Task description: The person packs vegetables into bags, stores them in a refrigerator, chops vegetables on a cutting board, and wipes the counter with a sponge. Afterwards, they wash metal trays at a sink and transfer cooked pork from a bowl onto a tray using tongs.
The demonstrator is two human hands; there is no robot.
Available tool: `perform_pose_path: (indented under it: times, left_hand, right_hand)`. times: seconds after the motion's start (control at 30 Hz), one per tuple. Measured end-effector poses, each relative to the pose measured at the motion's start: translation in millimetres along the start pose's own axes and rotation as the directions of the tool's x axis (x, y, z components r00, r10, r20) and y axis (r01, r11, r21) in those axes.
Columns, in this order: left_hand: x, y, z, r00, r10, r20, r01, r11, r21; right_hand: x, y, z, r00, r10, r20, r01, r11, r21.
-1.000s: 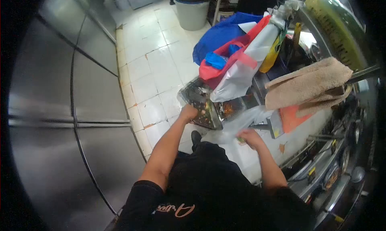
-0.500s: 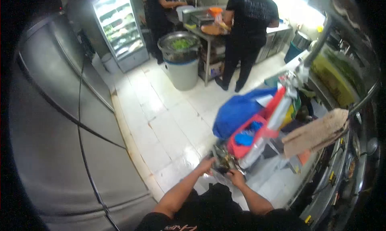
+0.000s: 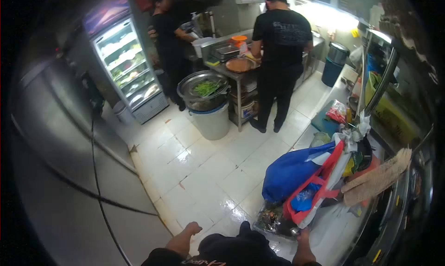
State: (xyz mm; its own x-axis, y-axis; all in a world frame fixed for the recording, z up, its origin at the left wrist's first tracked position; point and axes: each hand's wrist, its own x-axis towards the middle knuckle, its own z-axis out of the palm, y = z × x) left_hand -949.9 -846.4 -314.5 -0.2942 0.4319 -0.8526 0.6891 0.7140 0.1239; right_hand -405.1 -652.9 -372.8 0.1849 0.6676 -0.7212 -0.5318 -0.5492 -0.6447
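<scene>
My left hand [image 3: 192, 229] hangs over the tiled floor, apart from the tray, its fingers curled in with nothing visible in them. Low at the right, my right hand [image 3: 303, 234] is beside the edge of a dark tray [image 3: 273, 219] holding mixed scraps; its fingers are too blurred to read. Hanging bags partly cover that tray: a blue bag [image 3: 292, 173] and a red and white bag [image 3: 324, 192] with blue plastic inside. A brown towel [image 3: 378, 178] hangs to their right.
Two people in black, one [image 3: 282, 48] at a steel table [image 3: 222, 67], one [image 3: 164, 48] behind a white bin [image 3: 213, 122] topped by a bowl of greens [image 3: 207, 87]. A lit display fridge [image 3: 127, 62] stands at back left, steel doors [image 3: 69, 173] at left.
The view has tilted up toward the room. My left hand has come away from the tray and moved left. My right hand has shifted to the tray's right side.
</scene>
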Motion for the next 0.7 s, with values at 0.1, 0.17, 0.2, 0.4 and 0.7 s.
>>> perform_pose_path:
  times: [0.1,0.17,0.2,0.4,0.7]
  left_hand:
    - [22.7,-44.3,-5.2,0.984,0.11,-0.143,-0.133,0.978,-0.161]
    - [66.0,-73.7,-6.4,0.914,0.386,-0.123,-0.349,0.904,0.246]
    - [84.7,-82.2,-15.0,0.822,0.569,-0.034,-0.44,0.671,0.597]
    - [150.8,-81.9,-88.7,0.867,0.492,-0.081,-0.475,0.864,0.169]
    - [212.0,-7.4,-256.4,0.944,0.289,-0.161,-0.331,0.801,-0.499]
  right_hand:
    - [-67.4,-27.7,29.7,0.949,-0.123,0.29,0.131,0.991,-0.008]
    - [-41.9,-12.7,3.2,0.99,-0.062,0.123,0.102,0.93,-0.354]
    - [-3.4,12.2,-26.9,0.981,-0.157,0.111,0.192,0.826,-0.53]
    - [-67.4,10.2,12.8,0.987,-0.003,0.158,0.0,1.0,0.021]
    - [-227.0,52.3,140.8,0.984,0.145,0.1,0.02,0.473,-0.881]
